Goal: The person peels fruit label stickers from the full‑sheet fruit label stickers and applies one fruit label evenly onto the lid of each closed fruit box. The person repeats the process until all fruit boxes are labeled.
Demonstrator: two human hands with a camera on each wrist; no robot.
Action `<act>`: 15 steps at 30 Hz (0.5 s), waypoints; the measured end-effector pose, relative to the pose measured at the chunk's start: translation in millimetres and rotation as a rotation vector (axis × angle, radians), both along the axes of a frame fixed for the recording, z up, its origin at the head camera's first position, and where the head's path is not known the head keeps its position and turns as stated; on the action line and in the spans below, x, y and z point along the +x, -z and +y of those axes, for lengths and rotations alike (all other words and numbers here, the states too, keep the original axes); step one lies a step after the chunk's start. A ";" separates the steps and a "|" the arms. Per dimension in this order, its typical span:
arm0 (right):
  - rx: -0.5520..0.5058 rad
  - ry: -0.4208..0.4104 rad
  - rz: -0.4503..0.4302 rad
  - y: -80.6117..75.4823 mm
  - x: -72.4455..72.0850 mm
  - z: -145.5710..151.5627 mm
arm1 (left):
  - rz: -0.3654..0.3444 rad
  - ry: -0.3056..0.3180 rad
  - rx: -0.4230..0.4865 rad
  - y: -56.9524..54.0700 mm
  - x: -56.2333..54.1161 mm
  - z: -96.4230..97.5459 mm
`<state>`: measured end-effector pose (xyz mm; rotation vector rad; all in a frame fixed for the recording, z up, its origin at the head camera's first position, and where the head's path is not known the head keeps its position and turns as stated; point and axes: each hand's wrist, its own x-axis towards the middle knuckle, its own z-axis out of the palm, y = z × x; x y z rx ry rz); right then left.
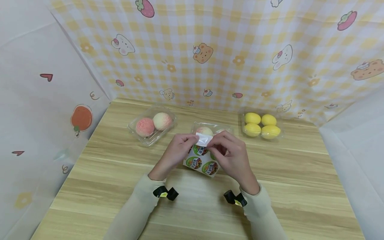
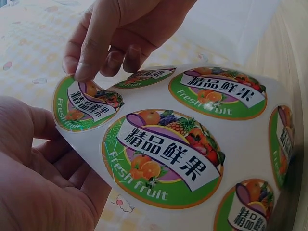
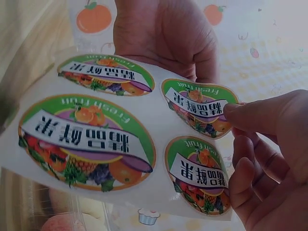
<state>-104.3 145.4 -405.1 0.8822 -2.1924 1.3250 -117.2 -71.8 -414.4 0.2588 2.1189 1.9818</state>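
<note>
A white sheet of oval fruit stickers hangs tilted between both hands above the table. My left hand grips its upper edge, thumb on the folded-over strip. With thumb and fingers, my right hand pinches the edge of one corner sticker. That green, orange-rimmed sticker is partly lifted in the left wrist view, its lower side still on the sheet. Just behind the hands is a clear plastic box holding peach-like fruits; the hands and sheet hide its front.
Back left on the wooden table stands an open clear box with one pink and one cream-pink fruit. At the back right, another clear box contains several yellow lemons. A yellow checked cloth hangs behind the table.
</note>
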 end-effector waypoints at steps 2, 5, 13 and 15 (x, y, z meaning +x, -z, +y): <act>-0.008 -0.010 0.003 -1.1 0.6 -0.2 | -0.002 -0.002 0.005 -0.8 0.4 0.1; -0.019 -0.023 0.001 -2.2 1.4 0.3 | -0.009 -0.006 0.008 -1.3 0.6 -0.1; -0.044 -0.045 -0.025 -4.8 3.1 1.8 | -0.019 -0.026 0.018 0.8 -1.3 -1.1; -0.049 -0.051 -0.030 -5.2 3.1 2.1 | -0.018 -0.033 0.022 1.2 -2.1 -1.4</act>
